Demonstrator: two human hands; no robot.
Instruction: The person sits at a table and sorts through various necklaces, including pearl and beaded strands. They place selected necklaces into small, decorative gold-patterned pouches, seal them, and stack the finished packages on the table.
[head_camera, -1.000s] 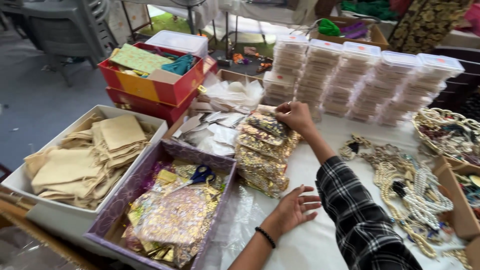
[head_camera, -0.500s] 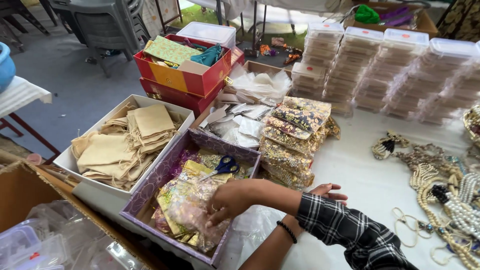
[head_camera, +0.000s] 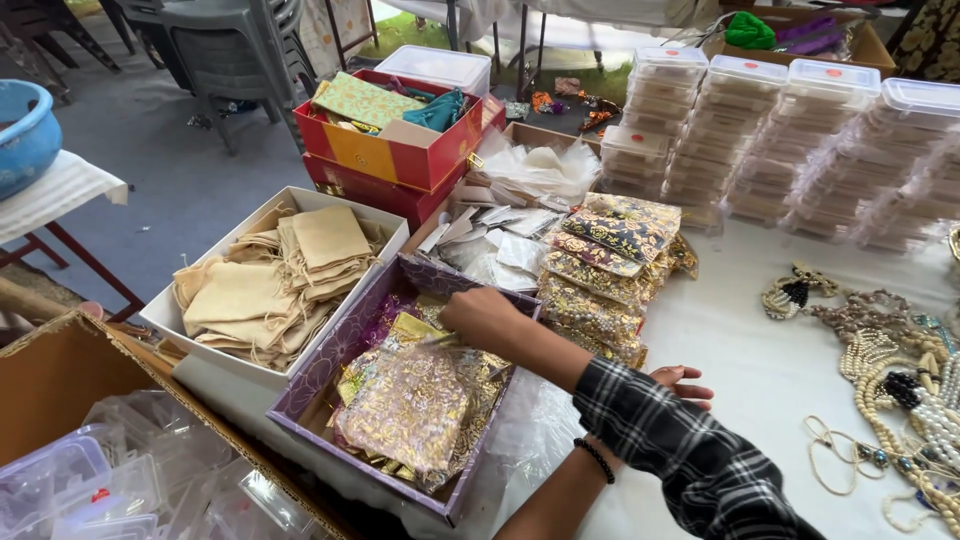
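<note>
My right hand (head_camera: 482, 316), in a plaid sleeve, reaches left across my body into a purple patterned box (head_camera: 322, 366). The box is full of shiny gold and pink organza pouches (head_camera: 410, 410). The fingers are curled on the edge of a gold pouch at the box's far end. My left hand (head_camera: 682, 384), with a black bracelet at the wrist, lies flat with fingers apart on the white table, partly hidden under my right forearm. Just behind both hands stands a stack of gold-and-black brocade pouches (head_camera: 605, 275).
A white box (head_camera: 158, 316) of beige drawstring bags (head_camera: 270, 280) sits left of the purple box. Red gift boxes (head_camera: 400, 155), clear wrappers (head_camera: 500, 240) and stacked clear plastic containers (head_camera: 800, 140) stand behind. Bead necklaces (head_camera: 900, 370) lie right. A cardboard box (head_camera: 60, 380) is at lower left.
My right hand left the brocade stack and went into the purple box, then shifted toward its far end. My left hand stayed on the table. The view swung left.
</note>
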